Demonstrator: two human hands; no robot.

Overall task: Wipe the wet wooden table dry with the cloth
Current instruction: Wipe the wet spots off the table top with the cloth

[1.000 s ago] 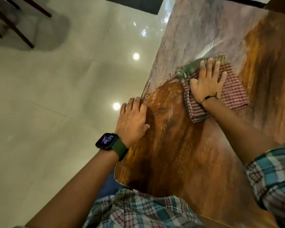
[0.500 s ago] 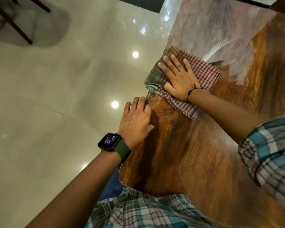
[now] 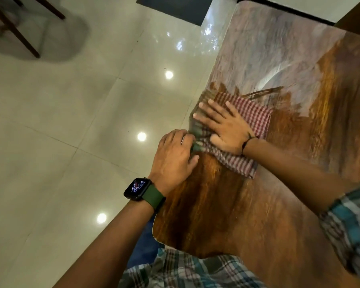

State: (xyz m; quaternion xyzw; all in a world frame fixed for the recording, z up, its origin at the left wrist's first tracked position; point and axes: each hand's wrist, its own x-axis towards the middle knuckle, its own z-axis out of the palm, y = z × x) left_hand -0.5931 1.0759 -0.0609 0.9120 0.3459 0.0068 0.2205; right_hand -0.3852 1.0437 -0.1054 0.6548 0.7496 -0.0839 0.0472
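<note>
The wooden table (image 3: 227, 215) fills the right side. Its near part is dark brown, and its far part (image 3: 268, 48) carries a greyish wet sheen with curved wipe marks. A folded red-and-white checked cloth (image 3: 256, 115) with a green border lies at the table's left edge. My right hand (image 3: 224, 125) presses flat on it, fingers spread and pointing left. My left hand (image 3: 173, 159), with a watch on its wrist, rests palm down on the table's left edge. Its bent fingers touch the cloth's green corner.
Glossy pale floor tiles (image 3: 71, 121) lie left of the table and reflect ceiling lights. Dark chair legs (image 3: 15, 32) stand at the far left. A dark mat (image 3: 175, 7) lies beyond the table's far left corner.
My right hand has slid the cloth left to the table's edge, then back toward me along it. The cloth now meets my left hand, which has stayed put.
</note>
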